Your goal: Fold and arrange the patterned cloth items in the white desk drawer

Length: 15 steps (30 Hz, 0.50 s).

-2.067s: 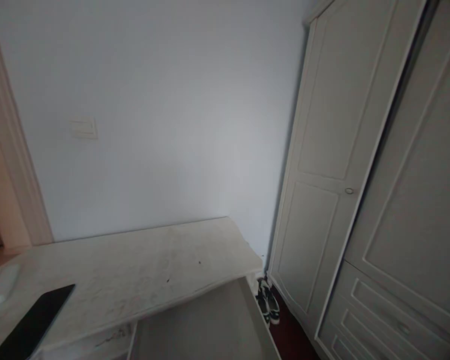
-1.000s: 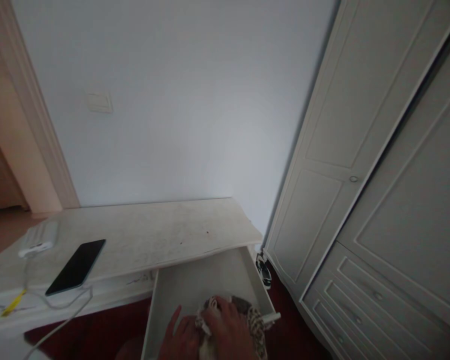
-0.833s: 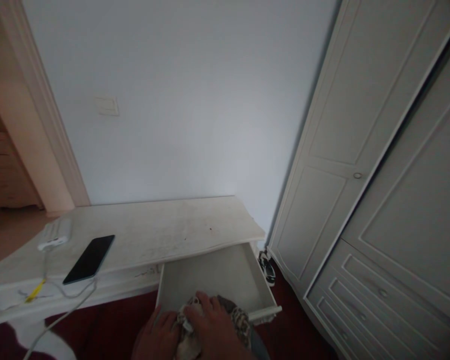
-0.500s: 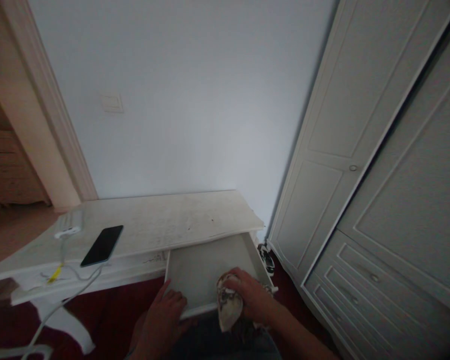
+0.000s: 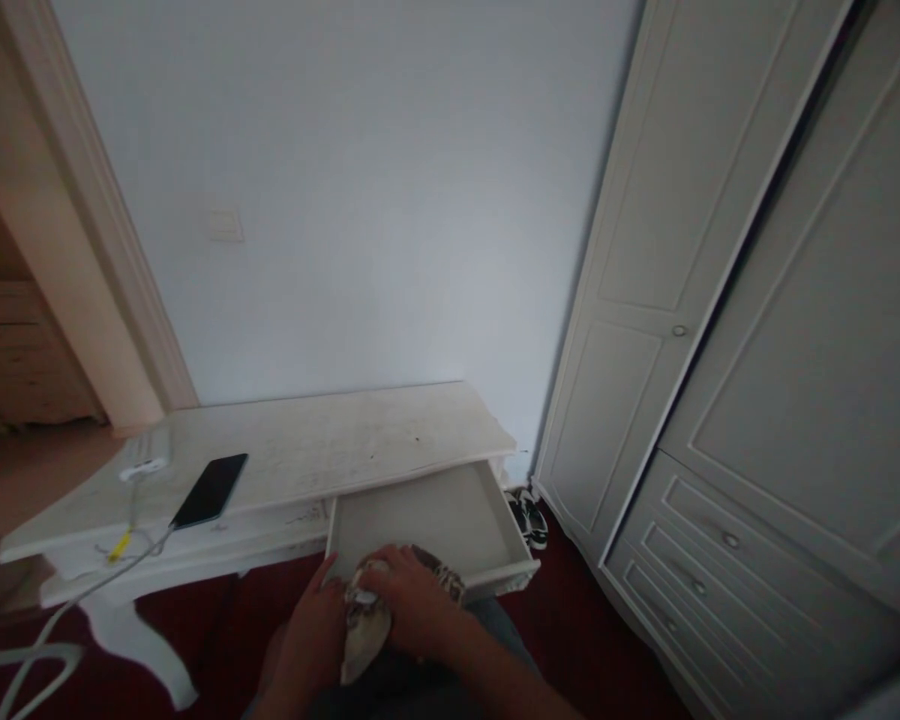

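Drawer (image 5: 427, 515) already out below the front edge of the tabletop (image 5: 337, 430), the right hand (image 5: 412, 592) curls around cloth (image 5: 366, 630), not yet let go; grip of the left hand (image 5: 319, 612) unclear.

Matt cloth (image 5: 366, 632), smooth matt drawer (image 5: 429, 518)

It was a room in a home: a tall wardrobe (image 5: 765, 370) with panelled doors (image 5: 637, 240) filled the right side, shoes (image 5: 529, 520) sat on the dark red floor (image 5: 570, 610) beside it, a white desk (image 5: 322, 430) with a curved leg (image 5: 135, 640) stood against a pale wall (image 5: 390, 210) with a switch (image 5: 226, 226), and a dresser (image 5: 22, 360) showed past the door frame (image 5: 106, 210)
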Available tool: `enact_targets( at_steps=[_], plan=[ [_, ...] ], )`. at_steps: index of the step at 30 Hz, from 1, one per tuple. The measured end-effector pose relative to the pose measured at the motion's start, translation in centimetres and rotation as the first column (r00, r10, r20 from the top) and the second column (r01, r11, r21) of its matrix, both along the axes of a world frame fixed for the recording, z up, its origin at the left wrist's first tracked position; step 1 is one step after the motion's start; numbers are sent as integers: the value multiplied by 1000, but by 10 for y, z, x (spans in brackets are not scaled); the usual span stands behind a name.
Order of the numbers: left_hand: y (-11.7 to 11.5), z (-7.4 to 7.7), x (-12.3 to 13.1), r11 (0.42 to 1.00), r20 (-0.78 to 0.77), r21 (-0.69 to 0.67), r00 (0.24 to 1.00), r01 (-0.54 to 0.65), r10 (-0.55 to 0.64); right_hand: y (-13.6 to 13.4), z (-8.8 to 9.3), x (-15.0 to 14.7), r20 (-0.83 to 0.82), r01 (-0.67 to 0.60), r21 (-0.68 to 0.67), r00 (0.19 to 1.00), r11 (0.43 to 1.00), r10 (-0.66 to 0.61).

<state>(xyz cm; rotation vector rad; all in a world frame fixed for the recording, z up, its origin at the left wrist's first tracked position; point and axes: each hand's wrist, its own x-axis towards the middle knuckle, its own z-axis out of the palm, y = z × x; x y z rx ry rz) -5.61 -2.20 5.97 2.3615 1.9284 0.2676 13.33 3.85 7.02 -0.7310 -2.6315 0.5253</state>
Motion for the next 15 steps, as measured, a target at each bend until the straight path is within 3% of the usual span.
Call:
enact_targets(
  at_steps=[3,7,9,11,15],
  plan=[
    [0,-4,2,999,-78,26,997,-26,28,12,4,55,-40,29,-64,999,998,-32],
    [0,-7,4,999,-111,38,994,-3,7,34,17,150,-26,189,-178,980,966,-197],
    [0,-6,3,999,-122,35,993,6,-1,39,23,168,6,224,-211,974,951,-228],
    [0,-3,3,999,-138,41,990,10,-5,36,24,155,27,213,-192,977,958,-211],
    [0,3,5,1000,-119,23,993,-3,6,15,11,68,-18,85,-112,996,990,-88]
  ],
)
